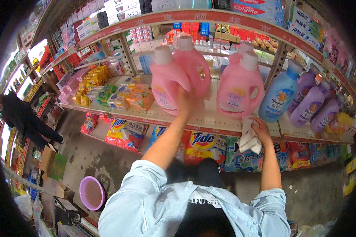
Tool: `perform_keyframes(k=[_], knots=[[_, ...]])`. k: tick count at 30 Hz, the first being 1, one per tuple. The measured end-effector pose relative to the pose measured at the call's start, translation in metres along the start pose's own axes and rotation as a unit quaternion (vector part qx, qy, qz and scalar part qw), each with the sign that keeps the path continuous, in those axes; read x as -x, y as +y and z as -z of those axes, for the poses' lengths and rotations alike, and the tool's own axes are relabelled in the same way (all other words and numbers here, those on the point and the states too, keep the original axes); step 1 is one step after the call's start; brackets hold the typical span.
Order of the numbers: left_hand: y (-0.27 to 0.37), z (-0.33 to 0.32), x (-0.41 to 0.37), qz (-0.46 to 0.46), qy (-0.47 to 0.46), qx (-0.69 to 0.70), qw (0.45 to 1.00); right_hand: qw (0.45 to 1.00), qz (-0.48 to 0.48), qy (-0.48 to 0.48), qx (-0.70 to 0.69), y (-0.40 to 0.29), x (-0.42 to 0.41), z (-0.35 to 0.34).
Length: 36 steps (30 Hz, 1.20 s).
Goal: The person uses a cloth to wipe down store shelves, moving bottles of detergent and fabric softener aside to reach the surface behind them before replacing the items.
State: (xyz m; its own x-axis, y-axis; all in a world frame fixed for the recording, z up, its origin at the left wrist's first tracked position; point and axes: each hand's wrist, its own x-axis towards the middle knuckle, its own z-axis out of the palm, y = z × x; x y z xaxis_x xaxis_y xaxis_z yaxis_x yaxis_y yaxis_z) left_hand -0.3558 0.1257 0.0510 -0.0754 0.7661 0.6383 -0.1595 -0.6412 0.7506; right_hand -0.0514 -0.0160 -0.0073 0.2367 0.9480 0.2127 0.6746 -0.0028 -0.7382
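My left hand [186, 102] grips the handle of a large pink detergent jug [167, 84] with a white cap. Whether its base rests on the metal shelf [206, 117] I cannot tell. A second pink jug [199, 71] stands right behind it. My right hand [260, 129] holds a crumpled white cloth [248, 140] at the shelf's front edge, part of it hanging down. Just behind that hand stands another pink jug [238, 91], with one more jug [239, 56] partly hidden at its back. A blue Comfort bottle [279, 94] is close by on the right.
Soap packs [140, 97] sit left on the shelf, purple Comfort bottles [308, 105] right. Tide bags [206, 145] fill the level below. A purple basin [92, 193] holds murky water on the floor, near a cardboard box [47, 163]. A person [23, 118] in dark clothes stands far left.
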Motion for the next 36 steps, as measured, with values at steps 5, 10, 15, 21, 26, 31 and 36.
perform_keyframes(k=[5,10,15,21,26,31,36], knots=[[-0.043,-0.02,-0.014,0.053,0.011,0.245,0.968,0.998,0.026,-0.006,-0.053,-0.009,0.0,-0.001],[0.0,-0.047,-0.004,0.111,0.014,0.301,0.947,0.999,0.013,-0.007,-0.034,0.017,-0.001,-0.002],[-0.034,-0.048,-0.018,-0.038,0.035,0.068,0.996,0.999,0.02,0.019,-0.031,-0.002,0.001,-0.002],[-0.053,-0.055,-0.015,-0.03,0.025,0.109,0.993,0.998,0.048,0.002,-0.028,0.003,0.001,0.0],[-0.065,-0.048,-0.013,-0.042,-0.002,-0.018,0.999,0.999,0.013,-0.009,-0.033,0.003,0.0,-0.001],[-0.038,-0.021,0.001,0.076,-0.079,0.008,0.994,0.999,-0.009,-0.001,-0.049,-0.017,0.002,0.0],[0.004,0.044,0.118,0.068,-0.121,-0.153,0.978,0.999,0.033,0.015,0.035,0.03,-0.001,-0.006]])
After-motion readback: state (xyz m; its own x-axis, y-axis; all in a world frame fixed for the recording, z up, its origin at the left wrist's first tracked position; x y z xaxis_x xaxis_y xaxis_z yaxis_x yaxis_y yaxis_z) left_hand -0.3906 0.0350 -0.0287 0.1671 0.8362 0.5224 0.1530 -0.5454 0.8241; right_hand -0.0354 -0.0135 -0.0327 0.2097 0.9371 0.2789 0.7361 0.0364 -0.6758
